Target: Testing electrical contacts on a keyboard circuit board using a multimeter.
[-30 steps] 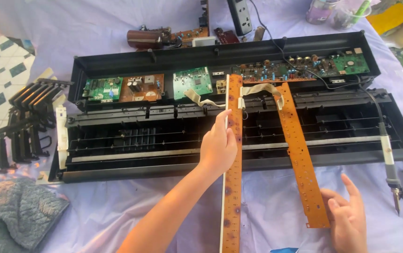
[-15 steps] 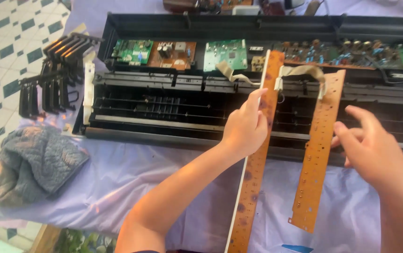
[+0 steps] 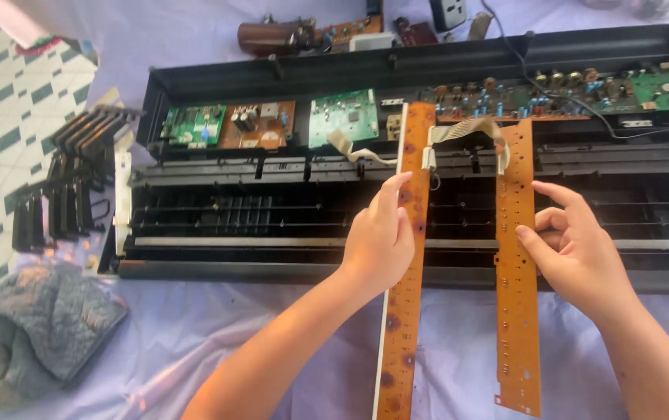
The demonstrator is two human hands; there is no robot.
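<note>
Two long brown circuit strips lie across an opened black keyboard case (image 3: 287, 78), joined at their far ends by a grey ribbon cable (image 3: 467, 128). My left hand (image 3: 377, 241) grips the left strip (image 3: 408, 288) near its middle, fingers wrapped over its left edge. My right hand (image 3: 575, 249) touches the right strip (image 3: 517, 311) at its right edge, thumb and fingers pinching the side. Both strips reach from the case down over the purple cloth.
Green and brown circuit boards (image 3: 229, 124) sit in the case's back section. Black key pieces (image 3: 62, 187) are stacked at the left. A grey rag (image 3: 38, 327) lies at the lower left. A brown cylinder (image 3: 268, 35) and small parts lie behind the case.
The view has shifted and come closer. My right hand moved from the cloth up to the right strip and now pinches its edge. My left hand stayed on the left strip.
</note>
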